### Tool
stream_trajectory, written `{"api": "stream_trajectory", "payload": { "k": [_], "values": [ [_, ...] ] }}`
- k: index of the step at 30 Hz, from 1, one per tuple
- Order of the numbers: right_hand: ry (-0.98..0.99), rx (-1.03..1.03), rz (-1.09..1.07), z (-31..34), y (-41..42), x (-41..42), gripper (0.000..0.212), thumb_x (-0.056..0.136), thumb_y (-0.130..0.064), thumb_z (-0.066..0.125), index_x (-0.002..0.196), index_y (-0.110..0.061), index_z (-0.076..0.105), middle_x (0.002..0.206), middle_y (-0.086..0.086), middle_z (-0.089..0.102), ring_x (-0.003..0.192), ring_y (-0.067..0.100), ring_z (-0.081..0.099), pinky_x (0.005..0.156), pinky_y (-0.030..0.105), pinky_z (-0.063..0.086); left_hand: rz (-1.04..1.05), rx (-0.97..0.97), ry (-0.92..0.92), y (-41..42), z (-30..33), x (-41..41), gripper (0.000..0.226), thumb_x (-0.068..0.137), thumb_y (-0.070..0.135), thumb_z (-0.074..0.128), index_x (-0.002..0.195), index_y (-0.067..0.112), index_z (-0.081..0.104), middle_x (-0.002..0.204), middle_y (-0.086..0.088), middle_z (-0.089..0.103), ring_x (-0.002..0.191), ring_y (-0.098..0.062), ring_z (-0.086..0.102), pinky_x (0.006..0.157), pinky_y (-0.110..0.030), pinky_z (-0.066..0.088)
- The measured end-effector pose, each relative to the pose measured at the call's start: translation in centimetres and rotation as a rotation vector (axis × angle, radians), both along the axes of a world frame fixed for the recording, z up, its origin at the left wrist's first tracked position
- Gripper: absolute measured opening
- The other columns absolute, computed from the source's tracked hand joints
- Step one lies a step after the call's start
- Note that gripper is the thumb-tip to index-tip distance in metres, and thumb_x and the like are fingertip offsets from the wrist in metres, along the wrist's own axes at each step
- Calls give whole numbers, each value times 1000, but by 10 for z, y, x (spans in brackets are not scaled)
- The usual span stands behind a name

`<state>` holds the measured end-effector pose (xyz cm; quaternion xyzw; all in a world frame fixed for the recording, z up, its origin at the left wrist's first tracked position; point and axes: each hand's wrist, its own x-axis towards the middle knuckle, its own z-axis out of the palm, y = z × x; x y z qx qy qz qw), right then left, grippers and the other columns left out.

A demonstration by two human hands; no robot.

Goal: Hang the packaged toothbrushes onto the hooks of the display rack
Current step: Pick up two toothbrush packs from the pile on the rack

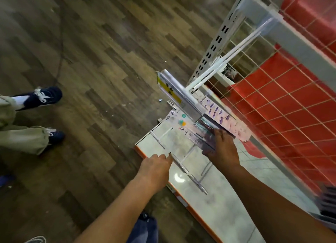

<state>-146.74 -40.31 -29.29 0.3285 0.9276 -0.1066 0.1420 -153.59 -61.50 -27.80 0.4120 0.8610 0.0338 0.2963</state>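
Wood-pattern flooring (101, 48) is seen from above, with a white display rack (216, 42) standing against a wire grid panel (291, 104) backed in red.

Packaged toothbrushes (198, 131) are held in a flat stack just below the price-label strip (174, 93) at the front end of a white hook (227, 59) that projects from the rack. The stack is blurred; clear plastic fronts with printed card, teal and orange dots and purple markings can be made out, and one card back (227, 119) with purple print lies against the grid side. Whether any pack is threaded onto the hook cannot be told.

The right hand (221, 148) is wrapped around the lower end of the stack, fingers curled over the packs. The left hand (156, 168) is stretched forward with fingers loosely extended, fingertips close to the lower edge of the clear packaging; contact cannot be confirmed.

Beneath the hands a glossy white base shelf (209, 197) with an orange front edge (192, 210) is recorded, carrying several clear divider strips (198, 184).

At the left edge, the legs of a second person are noted in pale trousers (20, 139) and dark blue shoes (45, 97) with white laces. A dark cable (61, 48) runs across the floor.
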Motion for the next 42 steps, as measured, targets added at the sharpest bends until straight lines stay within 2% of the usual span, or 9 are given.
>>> {"api": "stream_trajectory", "payload": {
  "k": [7,12,19,23,28,30,34,39,42],
  "values": [
    [-89,68,-34,-4,-1,-1,91,73,-51,69,144,-20,21,138,7,31,124,27,29,101,41,30,-11,-69,-41,-11,-6,6,32,94,19,44,125,15,42,123,-6,52,113,-26,50,84,-36,43],
    [-151,96,21,-7,-9,3,79,74,-54,67,136,-20,33,129,6,36,121,25,31,99,38,29,1,-76,-61,-14,-10,9,34,94,21,44,128,16,41,123,-6,52,113,-25,50,85,-35,44],
    [-115,0,-33,-10,-15,7,73,72,-47,72,131,-19,39,138,6,33,128,26,26,103,39,25,-6,-76,-52,-14,-11,8,34,95,22,43,128,15,40,122,-6,52,113,-25,50,85,-36,44],
    [-93,-50,-57,-11,-16,7,67,74,-42,72,128,-18,41,132,4,42,123,25,31,99,38,26,12,-62,-45,-14,-12,6,35,95,21,44,129,16,40,122,-6,52,113,-25,50,84,-35,45],
    [-74,-56,-60,-8,-23,4,61,76,-32,73,126,-17,41,130,5,43,124,24,35,102,38,28,18,-36,-30,-16,-11,3,32,94,21,44,126,16,43,119,-5,54,110,-24,51,82,-34,44],
    [-73,-57,-63,-5,-26,4,61,76,-30,73,127,-17,43,127,6,43,119,24,42,99,38,32,29,-24,-27,-18,-10,2,30,94,21,44,124,16,44,118,-5,54,109,-24,52,81,-33,44],
    [-27,-53,-52,1,-33,8,49,78,-25,70,120,-16,47,118,6,49,96,24,56,82,34,49,38,-20,-24,-18,-6,3,29,95,21,45,124,18,44,117,-4,55,107,-23,53,79,-32,44],
    [41,-201,-211,22,-41,22,40,79,-19,68,113,-17,47,104,2,60,88,22,58,76,32,50,25,56,-21,-10,11,6,32,96,20,41,128,16,43,119,-5,55,109,-23,52,79,-32,44],
    [140,-307,-374,42,-46,36,44,74,-19,73,109,-13,47,92,2,57,81,24,58,73,35,51,56,134,-68,-1,29,10,34,96,21,41,130,17,45,120,-5,57,109,-23,54,83,-34,45]
  ]
}}
